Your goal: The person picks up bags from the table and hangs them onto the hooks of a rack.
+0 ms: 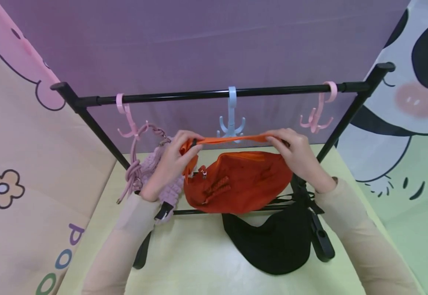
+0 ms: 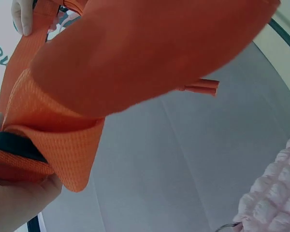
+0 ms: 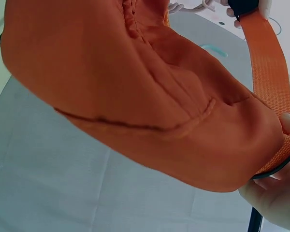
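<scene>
An orange-red sling bag point(image 1: 237, 184) hangs below its orange webbing strap point(image 1: 232, 139), which stretches between both hands. The left hand point(image 1: 175, 159) pinches the strap beside a black buckle point(image 1: 193, 143); the left wrist view shows a loop of webbing point(image 2: 63, 145) folded there. On the other side the right hand point(image 1: 295, 153) pinches the strap's opposite end between thumb and fingers. Just behind the taut strap is a light blue hook hanger point(image 1: 231, 119) on the black rail point(image 1: 184, 96), its lower prongs overlapped by the strap in the head view.
A lilac puffy bag point(image 1: 171, 190) hangs by its cord from the left pink hook hanger point(image 1: 129, 119). Another pink hook hanger point(image 1: 317, 112) is at the rail's right. Low on the right, a black bag point(image 1: 272, 241) hangs near the rack's foot point(image 1: 322, 241).
</scene>
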A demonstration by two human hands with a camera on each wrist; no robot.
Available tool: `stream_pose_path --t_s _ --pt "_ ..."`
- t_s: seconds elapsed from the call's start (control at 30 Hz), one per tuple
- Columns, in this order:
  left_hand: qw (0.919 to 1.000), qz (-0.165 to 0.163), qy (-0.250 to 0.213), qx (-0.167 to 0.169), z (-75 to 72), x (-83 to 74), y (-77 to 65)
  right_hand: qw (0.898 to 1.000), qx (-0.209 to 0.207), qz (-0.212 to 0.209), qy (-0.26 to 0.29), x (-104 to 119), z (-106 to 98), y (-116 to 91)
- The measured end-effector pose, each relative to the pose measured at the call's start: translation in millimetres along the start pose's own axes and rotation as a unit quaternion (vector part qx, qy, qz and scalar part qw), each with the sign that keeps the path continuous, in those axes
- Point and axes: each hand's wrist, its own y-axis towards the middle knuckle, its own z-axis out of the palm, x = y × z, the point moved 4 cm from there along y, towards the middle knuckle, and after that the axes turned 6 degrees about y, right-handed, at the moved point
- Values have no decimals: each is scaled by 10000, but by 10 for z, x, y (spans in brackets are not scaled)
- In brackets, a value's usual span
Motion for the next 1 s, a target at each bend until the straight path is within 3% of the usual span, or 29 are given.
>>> stream_pose_path --t_s 0.33,0.6,1.0 --pt "9994 -215 116 -224 2 -12 165 9993 -284 -15 -247 -36 4 139" --pt "9965 -409 634 -349 45 43 313 9985 -348 184 -371 -92 40 199" --pt "9924 -854 881 55 149 177 427 9976 -246 548 -334 -265 117 195"
